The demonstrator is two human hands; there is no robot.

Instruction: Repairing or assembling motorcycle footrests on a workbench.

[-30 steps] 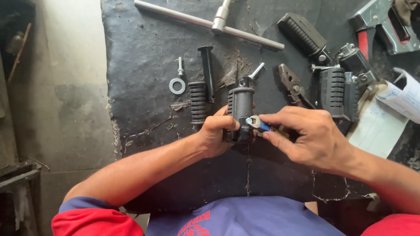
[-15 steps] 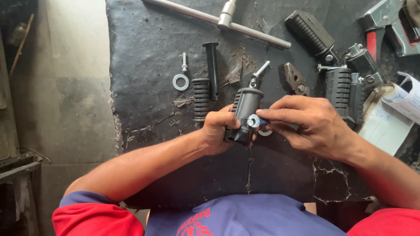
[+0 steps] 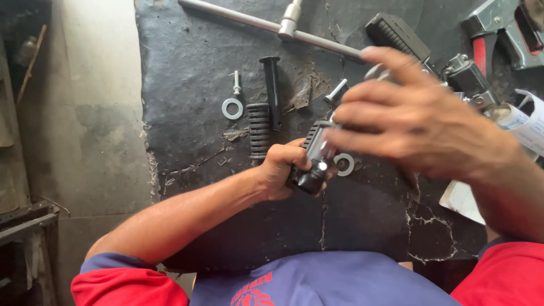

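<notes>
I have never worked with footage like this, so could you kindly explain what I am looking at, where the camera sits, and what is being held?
There is no machine here: a person works bare-handed, filmed by a camera on their own head looking down. The left hand grips a dark ribbed metal part. The right hand is raised above it, blurred; whether it holds anything I cannot tell. On the cracked black mat lie a washer, a small bolt, a ribbed rubber sleeve, a black pin and a long T-handle wrench.

A worn, cracked black mat [image 3: 187,113] is laid over the work surface; bare grey concrete floor [image 3: 85,113] is seen at the left, lit by daylight, beside a dark metal frame [image 3: 22,226]
</notes>
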